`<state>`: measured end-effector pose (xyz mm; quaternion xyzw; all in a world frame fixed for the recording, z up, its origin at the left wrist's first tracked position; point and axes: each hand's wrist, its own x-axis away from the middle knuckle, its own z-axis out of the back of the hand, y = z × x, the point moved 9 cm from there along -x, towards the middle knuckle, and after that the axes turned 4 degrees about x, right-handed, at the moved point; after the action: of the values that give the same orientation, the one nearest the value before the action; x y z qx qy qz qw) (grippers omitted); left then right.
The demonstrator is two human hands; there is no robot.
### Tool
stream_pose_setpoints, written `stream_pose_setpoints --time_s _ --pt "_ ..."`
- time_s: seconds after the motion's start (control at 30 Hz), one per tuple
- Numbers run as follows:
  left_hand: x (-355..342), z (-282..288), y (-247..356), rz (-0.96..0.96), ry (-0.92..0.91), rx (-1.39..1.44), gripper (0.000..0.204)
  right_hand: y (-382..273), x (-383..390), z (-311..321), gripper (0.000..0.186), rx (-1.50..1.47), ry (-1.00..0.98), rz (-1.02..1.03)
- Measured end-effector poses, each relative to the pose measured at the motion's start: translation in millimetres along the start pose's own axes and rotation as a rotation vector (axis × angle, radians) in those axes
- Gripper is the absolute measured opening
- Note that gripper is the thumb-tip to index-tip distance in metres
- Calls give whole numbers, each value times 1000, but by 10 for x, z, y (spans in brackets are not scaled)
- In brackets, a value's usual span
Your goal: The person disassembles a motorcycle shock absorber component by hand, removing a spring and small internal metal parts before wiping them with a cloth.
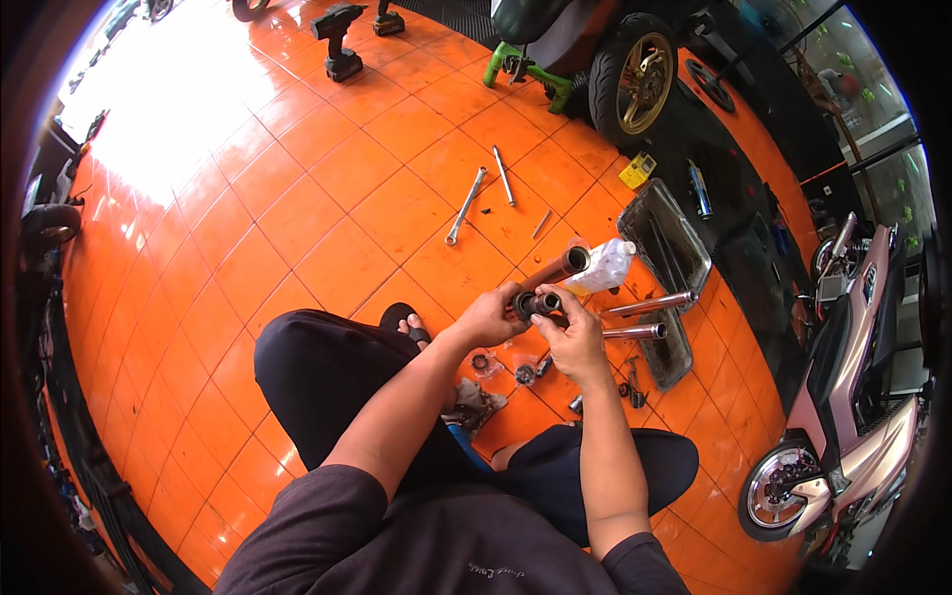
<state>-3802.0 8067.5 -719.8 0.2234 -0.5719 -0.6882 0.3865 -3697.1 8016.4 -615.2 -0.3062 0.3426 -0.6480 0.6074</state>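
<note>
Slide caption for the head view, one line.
Left hand and right hand hold a dark cylindrical part above an orange tiled floor.

From the wearer's head, the left hand [489,317] and right hand [577,345] are being viewed downward at close range, the tiled floor [307,203] being bent by the fisheye.

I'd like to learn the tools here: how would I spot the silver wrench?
Find the orange tiled floor. Beyond the left hand, the silver wrench lies slantwise. Broad heads at both ends distinguish it from the slimmer bar beside it.
</note>
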Motion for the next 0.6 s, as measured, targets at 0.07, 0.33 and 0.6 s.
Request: stream_pose_setpoints --time_s 0.07,0.33,0.6 --pt "-12 -3 12 -6 -1 -4 48 -11 2 1 39 -4 -6 5" --pt "-32 -3 15 -1 -8 -27 48 35 -5 -25 39 -56 -2 -20" --pt "-32 -24 -45 7 -9 2 48 -26 7 -10 39 -57 31 37"
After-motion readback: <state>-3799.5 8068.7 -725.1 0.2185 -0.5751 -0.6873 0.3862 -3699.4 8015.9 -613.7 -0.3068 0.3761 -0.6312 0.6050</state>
